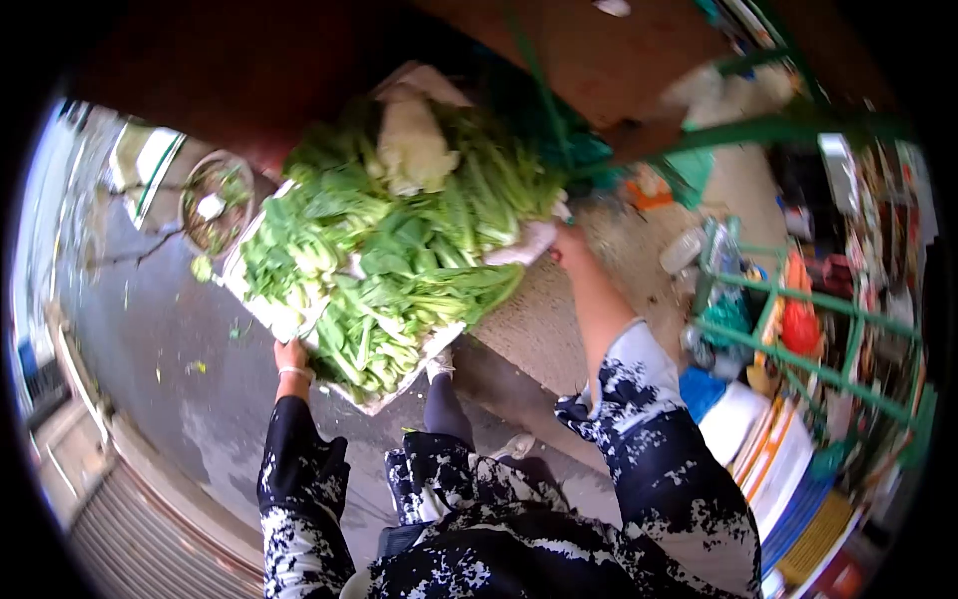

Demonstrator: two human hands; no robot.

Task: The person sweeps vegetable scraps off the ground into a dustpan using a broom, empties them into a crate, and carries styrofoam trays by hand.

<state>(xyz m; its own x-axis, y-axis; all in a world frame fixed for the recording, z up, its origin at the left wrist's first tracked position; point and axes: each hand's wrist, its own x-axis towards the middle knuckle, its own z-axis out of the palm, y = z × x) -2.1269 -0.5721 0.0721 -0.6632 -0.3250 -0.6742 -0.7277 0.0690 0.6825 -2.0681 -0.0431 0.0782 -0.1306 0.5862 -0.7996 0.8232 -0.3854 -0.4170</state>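
Leafy greens point(399, 285) with pale stalks lie heaped on a shallow white tray point(439, 344) in front of me, with a pale cabbage-like head point(414, 150) near its far end. Some pinkish cloth or sheeting point(524, 246) shows along its right side. At the near left edge of the tray, my left hand point(290, 354) is closed on the rim, its fingertips partly hidden. My right hand point(569, 248) grips the right edge, farther from my body. What supports the tray's far end is hidden in shadow.
To the left stands a round planter point(218, 205) with a bare branch sticking out, on dark wet ground point(200, 429). A green metal frame point(813, 334) with bags and an orange item point(798, 319) is at right, beside stacked boards point(783, 469). A green bar point(738, 135) crosses the upper right.
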